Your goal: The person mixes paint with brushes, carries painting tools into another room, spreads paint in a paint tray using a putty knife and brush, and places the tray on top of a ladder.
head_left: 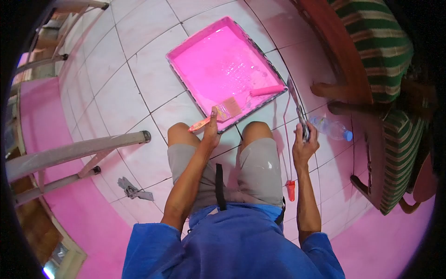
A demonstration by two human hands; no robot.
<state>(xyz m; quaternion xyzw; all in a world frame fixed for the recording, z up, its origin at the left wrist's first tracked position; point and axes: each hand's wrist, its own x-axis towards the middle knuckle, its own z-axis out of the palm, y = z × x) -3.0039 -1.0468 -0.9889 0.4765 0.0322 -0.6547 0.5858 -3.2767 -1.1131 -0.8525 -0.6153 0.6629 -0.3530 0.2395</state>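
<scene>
My left hand (213,132) is closed on a paintbrush (227,109) with an orange handle, its wide bristle end over the near corner of a paint tray (175,69). Pink paint (218,60) covers the tray's floor. In my right hand (304,144), fingers are wrapped round a long, thin, shiny tool with a dark handle (305,132); its exact kind is unclear. A pink paint roller (268,90) rests across the tray's right corner. Its thin wire frame runs down to a red handle (291,190) beside my right forearm.
A clear plastic bottle (331,129) with a blue cap lies right of my right hand. Chairs with green striped cushions (376,46) stand at the right. A grey crumpled cloth-like item (132,189) lies on the tiled floor at left, near pale furniture legs (93,148).
</scene>
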